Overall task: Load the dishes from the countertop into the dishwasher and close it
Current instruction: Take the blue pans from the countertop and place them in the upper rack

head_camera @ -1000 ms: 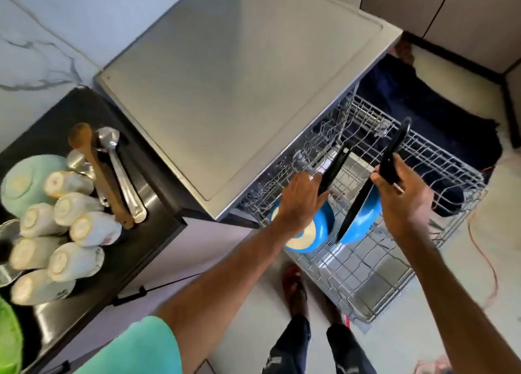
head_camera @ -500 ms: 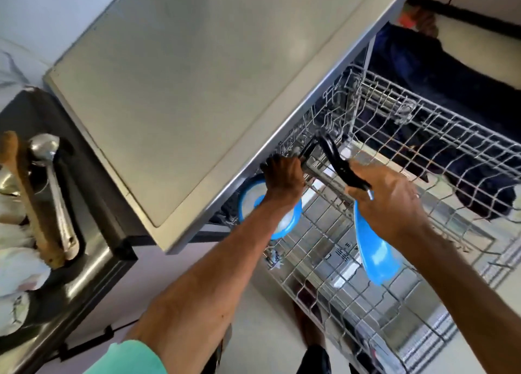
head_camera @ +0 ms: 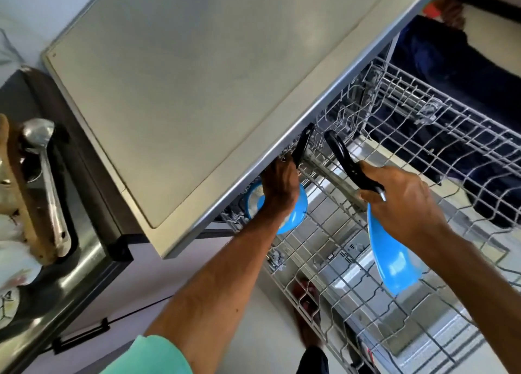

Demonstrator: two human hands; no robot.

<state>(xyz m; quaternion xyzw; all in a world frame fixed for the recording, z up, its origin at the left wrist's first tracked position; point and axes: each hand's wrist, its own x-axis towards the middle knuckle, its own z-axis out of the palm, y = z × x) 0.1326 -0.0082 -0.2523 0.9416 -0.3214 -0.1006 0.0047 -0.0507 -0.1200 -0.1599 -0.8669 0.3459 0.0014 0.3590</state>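
I hold two blue pans with black handles over the pulled-out wire rack [head_camera: 439, 125] of the dishwasher. My left hand [head_camera: 280, 187] grips the handle of the left blue pan [head_camera: 293, 218], which sits at the rack's near-left corner, partly under the dishwasher's top panel [head_camera: 197, 77]. My right hand [head_camera: 400, 204] grips the handle of the right blue pan [head_camera: 394, 261], which hangs edge-on above the rack's middle. On the dark countertop [head_camera: 70, 283] at the left lie a steel ladle [head_camera: 45, 176] and a wooden spoon [head_camera: 19, 198].
White cups [head_camera: 11, 249] lie blurred at the left edge of the countertop. The open dishwasher door [head_camera: 423, 345] lies below the rack. Another person in dark clothing [head_camera: 451, 72] sits on the floor beyond the rack. My feet show under the rack.
The view has moved closer and lower toward the rack. Both pans have gone down and in toward the rack's left corner; the right pan now hangs tilted edge-on.
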